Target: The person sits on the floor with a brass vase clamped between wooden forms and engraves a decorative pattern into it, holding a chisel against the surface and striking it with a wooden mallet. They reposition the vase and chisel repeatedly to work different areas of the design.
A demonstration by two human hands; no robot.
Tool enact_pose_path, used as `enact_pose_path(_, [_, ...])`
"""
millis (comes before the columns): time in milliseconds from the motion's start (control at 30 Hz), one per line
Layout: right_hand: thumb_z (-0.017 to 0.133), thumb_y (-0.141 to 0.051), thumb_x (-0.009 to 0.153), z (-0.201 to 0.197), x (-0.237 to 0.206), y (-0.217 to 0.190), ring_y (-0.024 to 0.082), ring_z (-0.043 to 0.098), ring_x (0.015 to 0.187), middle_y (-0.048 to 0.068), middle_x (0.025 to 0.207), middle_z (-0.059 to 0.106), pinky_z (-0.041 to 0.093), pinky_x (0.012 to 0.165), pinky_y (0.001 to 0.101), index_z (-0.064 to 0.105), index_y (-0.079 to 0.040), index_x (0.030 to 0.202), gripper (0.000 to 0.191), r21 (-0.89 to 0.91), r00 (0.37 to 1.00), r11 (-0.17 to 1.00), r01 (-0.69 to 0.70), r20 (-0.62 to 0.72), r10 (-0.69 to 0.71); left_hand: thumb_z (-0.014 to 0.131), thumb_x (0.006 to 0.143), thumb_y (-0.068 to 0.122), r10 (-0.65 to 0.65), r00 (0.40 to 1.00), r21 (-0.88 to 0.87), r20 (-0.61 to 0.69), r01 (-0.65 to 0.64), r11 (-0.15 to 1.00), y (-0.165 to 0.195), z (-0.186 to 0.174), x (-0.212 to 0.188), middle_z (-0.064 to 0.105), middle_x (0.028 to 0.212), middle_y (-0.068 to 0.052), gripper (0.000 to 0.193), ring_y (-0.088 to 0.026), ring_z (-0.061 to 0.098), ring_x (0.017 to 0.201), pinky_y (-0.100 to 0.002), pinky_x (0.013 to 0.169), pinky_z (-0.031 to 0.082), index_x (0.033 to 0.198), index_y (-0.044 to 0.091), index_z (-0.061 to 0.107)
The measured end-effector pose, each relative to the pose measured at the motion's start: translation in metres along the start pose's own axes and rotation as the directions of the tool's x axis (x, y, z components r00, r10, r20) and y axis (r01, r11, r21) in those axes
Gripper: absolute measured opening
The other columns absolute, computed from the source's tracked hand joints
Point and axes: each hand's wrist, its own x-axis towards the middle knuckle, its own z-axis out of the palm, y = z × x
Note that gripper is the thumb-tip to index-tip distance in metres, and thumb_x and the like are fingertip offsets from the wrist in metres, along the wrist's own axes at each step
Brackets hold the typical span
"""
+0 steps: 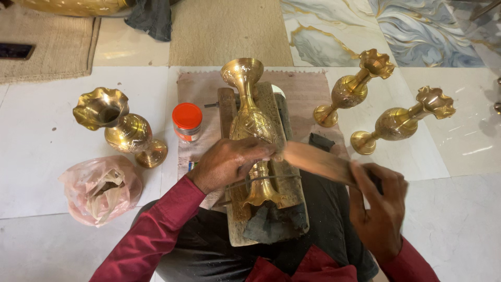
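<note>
Brass vase lies on wooden block, centre frame. Left hand grip closed on its stem, pinning it. Right hand at 4 o'clock, grip closed on wooden mallet, blurred. Looks like mid-chasing; next strike needs a steady vase.

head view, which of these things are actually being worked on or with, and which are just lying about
In hand:
- brass vase lying on the wooden block
- left hand on the vase
- right hand gripping a flat wooden tool, blurred

Lying about:
- wide brass vase
- two slim brass vases
- red-lidded jar
- pink plastic bag
</note>
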Motion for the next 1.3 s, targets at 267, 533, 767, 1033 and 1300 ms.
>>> enact_pose_path(267, [0.071, 0.0, 0.093, 0.003, 0.002, -0.006, 0.028, 0.061, 0.114, 0.015, 0.126, 0.06, 0.05, 0.094, 0.0416, 0.055, -0.01, 0.144, 0.054, 0.154, 0.997, 0.988, -0.02, -0.067, 0.03, 0.069, 0.075, -0.01, 0.022, 1.0, -0.03, -0.011, -0.022, 0.999, -0.003, 0.001, -0.006, 0.074, 0.116, -0.006, 0.062, -0.026, 0.077, 0.089, -0.035, 0.072, 0.064, 0.13, 0.019, 0.067])
enact_pose_path(533, [0.068, 0.001, 0.089, 0.002, 0.005, -0.011, 0.028, 0.059, 0.113, 0.012, 0.123, 0.059, 0.049, 0.093, 0.04, 0.058, -0.014, 0.141, 0.055, 0.155, 0.998, 0.987, -0.049, -0.019, 0.052, 0.072, 0.077, -0.008, 0.005, 0.998, -0.046, -0.058, -0.007, 0.999, -0.006, 0.005, -0.009, 0.074, 0.117, -0.008, 0.057, -0.024, 0.077, 0.089, -0.034, 0.074, 0.065, 0.128, 0.016, 0.068])
enact_pose_path(767, [0.068, 0.0, 0.088, 0.016, -0.009, -0.011, 0.033, 0.067, 0.105, 0.016, 0.123, 0.061, 0.057, 0.084, 0.0409, 0.056, -0.007, 0.144, 0.058, 0.237, 0.977, 0.948, -0.211, 0.094, 0.194, 0.064, 0.099, -0.005, -0.189, 0.876, -0.339, -0.443, 0.031, 0.94, -0.018, 0.021, -0.04, 0.073, 0.119, -0.009, 0.022, -0.019, 0.075, 0.1, -0.032, 0.082, 0.066, 0.116, 0.009, 0.065])
enact_pose_path(1033, [0.08, -0.005, 0.07, 0.054, -0.03, -0.04, 0.027, 0.069, 0.086, 0.01, 0.101, 0.068, 0.054, 0.07, 0.0367, 0.07, -0.007, 0.114, 0.045, 0.398, 0.968, 0.885, -0.24, 0.17, 0.186, 0.07, 0.096, 0.014, -0.78, 0.516, -0.858, -0.354, 0.154, 0.491, 0.005, 0.097, -0.123, 0.061, 0.106, -0.005, 0.032, -0.015, 0.06, 0.09, -0.028, 0.074, 0.054, 0.123, 0.003, 0.056])
enact_pose_path(1300, [0.086, -0.009, 0.073, 0.07, -0.009, -0.063, 0.024, 0.066, 0.084, 0.005, 0.095, 0.071, 0.047, 0.075, 0.0391, 0.073, -0.007, 0.098, 0.028, 0.405, 0.989, 0.905, 0.129, 0.015, -0.147, 0.081, 0.071, -0.001, -0.663, 0.559, -0.247, -0.498, 0.641, 0.726, 0.052, 0.118, -0.118, 0.073, 0.094, -0.013, 0.04, -0.024, 0.076, 0.079, -0.036, 0.063, 0.061, 0.109, 0.005, 0.069])
